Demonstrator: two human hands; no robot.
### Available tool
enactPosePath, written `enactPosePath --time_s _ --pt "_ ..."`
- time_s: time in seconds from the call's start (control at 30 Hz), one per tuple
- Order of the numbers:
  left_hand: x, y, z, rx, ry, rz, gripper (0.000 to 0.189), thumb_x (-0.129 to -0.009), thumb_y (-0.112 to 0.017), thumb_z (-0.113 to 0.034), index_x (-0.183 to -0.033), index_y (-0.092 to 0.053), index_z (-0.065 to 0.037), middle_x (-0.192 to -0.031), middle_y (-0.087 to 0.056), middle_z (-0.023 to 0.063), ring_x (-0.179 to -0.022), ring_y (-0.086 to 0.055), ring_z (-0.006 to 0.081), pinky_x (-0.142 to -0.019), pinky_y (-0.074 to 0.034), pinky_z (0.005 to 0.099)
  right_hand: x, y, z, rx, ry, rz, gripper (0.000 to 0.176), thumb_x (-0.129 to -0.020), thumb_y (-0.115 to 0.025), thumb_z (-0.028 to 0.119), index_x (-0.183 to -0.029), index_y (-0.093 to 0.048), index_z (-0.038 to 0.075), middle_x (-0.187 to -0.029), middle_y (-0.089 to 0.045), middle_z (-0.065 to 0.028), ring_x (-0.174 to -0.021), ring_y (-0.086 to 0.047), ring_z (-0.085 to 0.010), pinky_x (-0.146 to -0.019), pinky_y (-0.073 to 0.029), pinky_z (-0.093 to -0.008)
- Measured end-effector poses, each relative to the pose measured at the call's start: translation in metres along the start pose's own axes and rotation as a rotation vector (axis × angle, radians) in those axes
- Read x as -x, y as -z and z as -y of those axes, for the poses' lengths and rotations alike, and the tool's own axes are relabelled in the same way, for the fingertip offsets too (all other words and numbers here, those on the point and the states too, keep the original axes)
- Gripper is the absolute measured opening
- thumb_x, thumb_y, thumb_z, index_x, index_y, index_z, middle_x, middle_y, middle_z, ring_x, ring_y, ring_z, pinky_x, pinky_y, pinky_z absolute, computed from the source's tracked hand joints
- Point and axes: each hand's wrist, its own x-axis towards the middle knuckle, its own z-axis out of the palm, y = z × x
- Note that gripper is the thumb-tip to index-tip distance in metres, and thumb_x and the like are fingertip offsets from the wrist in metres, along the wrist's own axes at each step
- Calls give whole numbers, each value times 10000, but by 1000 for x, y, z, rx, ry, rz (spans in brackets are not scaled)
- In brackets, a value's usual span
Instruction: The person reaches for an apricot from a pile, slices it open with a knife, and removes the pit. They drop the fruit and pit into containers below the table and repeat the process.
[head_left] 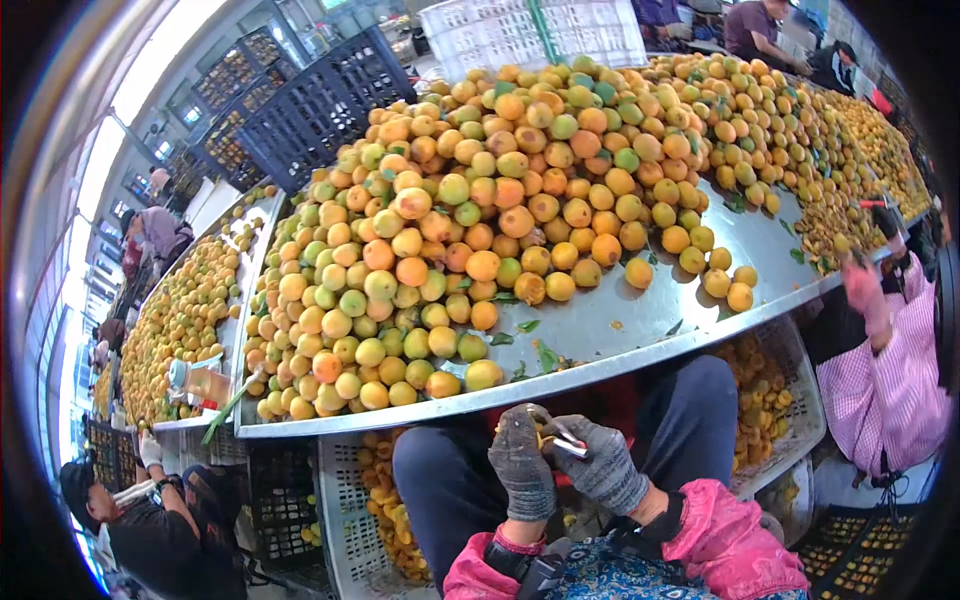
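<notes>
In the head view, my left hand [522,460] wears a dark grey knit glove. Its fingers are closed around an apricot, of which only a small orange-yellow part shows between the hands. My right hand [608,465], in a grey glove, is shut on a small knife [571,447] with a pale metal piece showing at the fingers. Both hands meet over my lap, just below the edge of the metal table [590,360]. A large heap of apricots [440,250], orange, yellow and some green, covers much of that table.
Crates of split apricots [382,500] stand at both sides of my knees, with a white crate [800,440] on the right. A co-worker's pink checked sleeve [885,390] is close on the right. Another person [160,530] sits at lower left. Dark crates [315,105] stand behind.
</notes>
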Motion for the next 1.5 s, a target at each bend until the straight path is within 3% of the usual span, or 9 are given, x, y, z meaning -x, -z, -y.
enactPosePath --time_s 0.17,0.33,0.4,0.53,0.73,1.07,1.33,1.4,1.5 --pt "8 3 -27 49 -72 -60 262 -959 -514 -271 -961 -607 -26 -896 -615 52 -788 -561 146 -685 -459 287 -3 -16 20 -371 -373 -164 177 -834 -696 127 -950 -649 3 -819 -678 -78 -743 -627 -109 -660 -514 -271" --pt "5 66 -51 -129 -208 -240 187 -935 -571 -199 -997 -605 -26 -920 -614 44 -795 -564 158 -727 -483 315 -11 -7 31 -565 -461 -203 202 -867 -677 150 -1008 -643 9 -780 -665 -35 -733 -604 -74 -622 -490 -212" --pt "-16 128 -31 -443 -166 -381 192 -894 -620 -155 -1031 -604 -20 -963 -614 77 -841 -574 186 -789 -487 328 -13 7 24 -549 -495 -136 185 -870 -672 138 -1007 -642 17 -809 -668 -38 -760 -618 -84 -654 -508 -226" --pt "-55 193 -56 -941 -384 -195 386 -754 -731 -140 -1094 -587 -28 -1045 -584 149 -987 -566 301 -882 -454 387 -20 33 -7 -76 -191 219 290 -839 -693 253 -1019 -627 35 -794 -679 -112 -757 -674 -233 -690 -521 -347" --pt "-144 91 -60 -1000 -740 100 526 -695 -784 -172 -1164 -579 -51 -1133 -601 152 -1050 -566 340 -921 -457 410 -27 44 -11 -29 -263 87 278 -846 -680 235 -1038 -601 50 -810 -670 -155 -777 -681 -298 -683 -528 -370" --pt "-283 -37 5 -1583 -812 602 534 -693 -719 -292 -1174 -567 -116 -1061 -582 82 -1067 -512 273 -923 -395 431 -39 56 -31 -98 -363 80 264 -849 -678 229 -1054 -633 69 -798 -670 -147 -719 -675 -275 -632 -522 -352" --pt "-242 -4 -43 -890 -625 408 513 -803 -680 -327 -1189 -574 -6 -1053 -640 143 -970 -612 271 -842 -484 358 -36 55 -29 -403 -484 14 288 -933 -551 196 -1147 -585 7 -732 -652 -74 -625 -639 -171 -560 -490 -294" --pt "-200 2 -63 -231 4 465 488 -867 -608 -330 -1201 -559 23 -1023 -636 101 -953 -597 173 -815 -478 296 -37 49 -18 -349 -399 -3 304 -956 -506 226 -1139 -577 -7 -710 -645 -73 -614 -641 -166 -555 -491 -295" --pt "-137 4 -61 1 169 430 465 -908 -540 -319 -1206 -541 38 -1027 -623 64 -948 -576 133 -803 -472 271 -37 40 -4 -294 -334 -92 323 -964 -496 265 -1095 -577 -18 -631 -617 -71 -554 -627 -178 -527 -485 -304"
